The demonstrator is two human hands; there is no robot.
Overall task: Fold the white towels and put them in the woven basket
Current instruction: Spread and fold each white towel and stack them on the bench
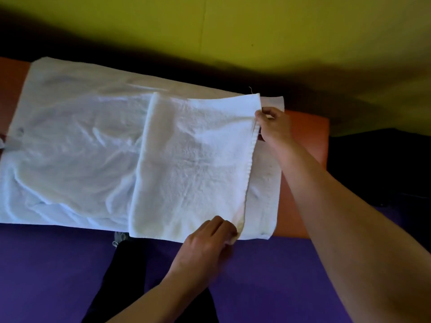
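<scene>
Here both the left hand (pixel 207 238) and right hand (pixel 274 123) pinch the white towel's (pixel 196 164) folded edge.

Dim, soft overall blur, deep shadow along wall (pixel 256 31) base, wide-angle bending at edges, towel (pixel 191 159) brightest

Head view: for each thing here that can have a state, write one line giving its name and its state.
White towel: partly folded, one flap laid over the rest, not yet aligned with the far end.
Spread part of the towel: flat but wrinkled, on the orange surface.
Left hand: pinches the flap's near corner.
Right hand: pinches the flap's far corner.
Woven basket: not in view.
</scene>
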